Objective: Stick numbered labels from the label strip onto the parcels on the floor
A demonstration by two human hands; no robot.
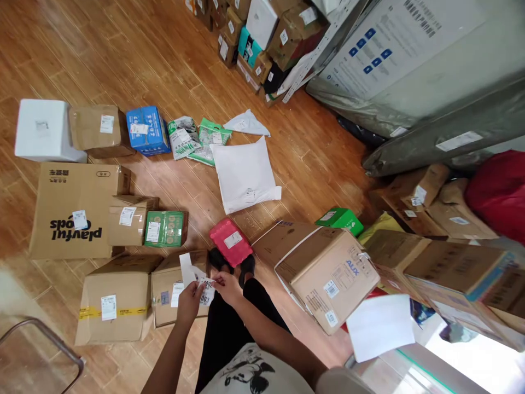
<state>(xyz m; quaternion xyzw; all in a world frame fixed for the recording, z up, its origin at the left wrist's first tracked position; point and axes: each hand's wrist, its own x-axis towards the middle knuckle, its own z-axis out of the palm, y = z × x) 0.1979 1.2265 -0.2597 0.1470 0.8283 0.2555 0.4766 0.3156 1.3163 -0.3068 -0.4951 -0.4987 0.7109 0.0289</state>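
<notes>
White paper labels (207,296), at the lower centre of the frame, could tear crookedly or curl and stick to themselves if the two hands pull unevenly, and the red parcel (231,241) beside the shoes (248,267) might be kicked by a careless step. Left hand (189,300) and right hand (227,288) sit close together, forearms angled inward from the bottom edge, the fingers of each pinched nearly closed on the labels from opposite sides.

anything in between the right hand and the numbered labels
Nothing visible stands between them: the right hand is already at the right-hand edge of the numbered labels, while the left hand grips them from the opposite side.
</notes>
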